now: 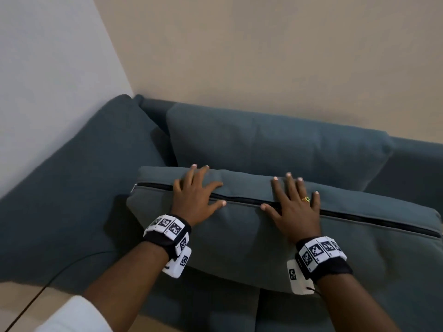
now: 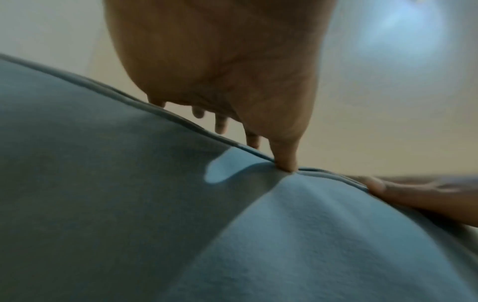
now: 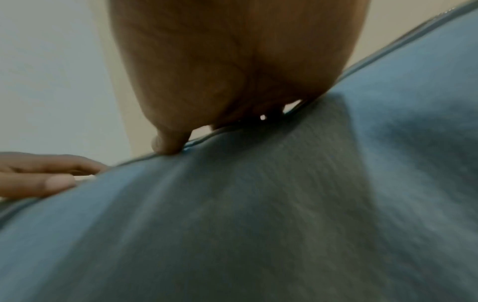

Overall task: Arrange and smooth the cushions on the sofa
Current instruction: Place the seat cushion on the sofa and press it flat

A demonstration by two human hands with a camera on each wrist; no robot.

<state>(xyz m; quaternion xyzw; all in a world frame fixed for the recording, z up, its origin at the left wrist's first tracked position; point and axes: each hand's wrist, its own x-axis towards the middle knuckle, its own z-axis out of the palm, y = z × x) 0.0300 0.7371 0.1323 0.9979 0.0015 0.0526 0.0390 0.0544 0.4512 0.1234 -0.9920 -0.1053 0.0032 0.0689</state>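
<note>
A blue-grey cushion [image 1: 239, 236] with a black zip [image 1: 359, 218] along its top edge stands on the sofa seat [image 1: 72, 212]. My left hand [image 1: 195, 196] lies flat on its upper left part, fingers spread and straight. My right hand [image 1: 296, 207], wearing a ring, presses flat on the upper middle, across the zip. Behind it a second matching cushion [image 1: 275, 144] leans on the sofa back. In the left wrist view my left hand [image 2: 232, 81] rests on the cushion [image 2: 181, 224]; the right wrist view shows my right hand [image 3: 232, 71] on the fabric [image 3: 258, 224].
The sofa armrest cushion [image 1: 115, 130] sits in the corner by a white wall [image 1: 48, 80]. A beige wall [image 1: 263, 56] runs behind the sofa. A thin black cable [image 1: 36, 300] trails over the seat's front left edge.
</note>
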